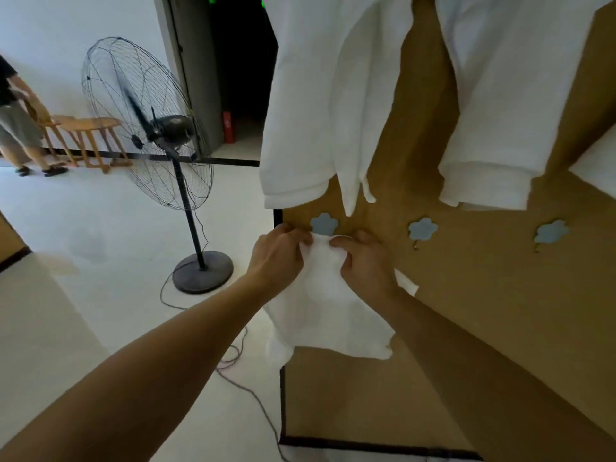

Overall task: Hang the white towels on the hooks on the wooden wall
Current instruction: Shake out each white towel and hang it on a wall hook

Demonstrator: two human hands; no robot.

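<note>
A small white towel (328, 308) hangs against the wooden wall (483, 311), its top edge right under the leftmost blue flower-shaped hook (322, 224). My left hand (278, 258) pinches the towel's top left corner. My right hand (366, 261) pinches the top edge just to the right. The hook's metal prong is hidden behind the cloth and my fingers. Two more blue flower hooks, the middle hook (422, 229) and the right hook (550, 232), carry nothing. Two large white towels, one at upper left (320, 95) and one at upper right (506, 95), hang higher on the wall.
A tall standing fan (146, 125) with a round base (202, 271) stands on the pale floor to the left, its cable (240, 371) trailing toward the wall's lower edge. A person (13, 115) and wooden stools (86, 135) are at the far left. A dark doorway (240, 61) opens behind.
</note>
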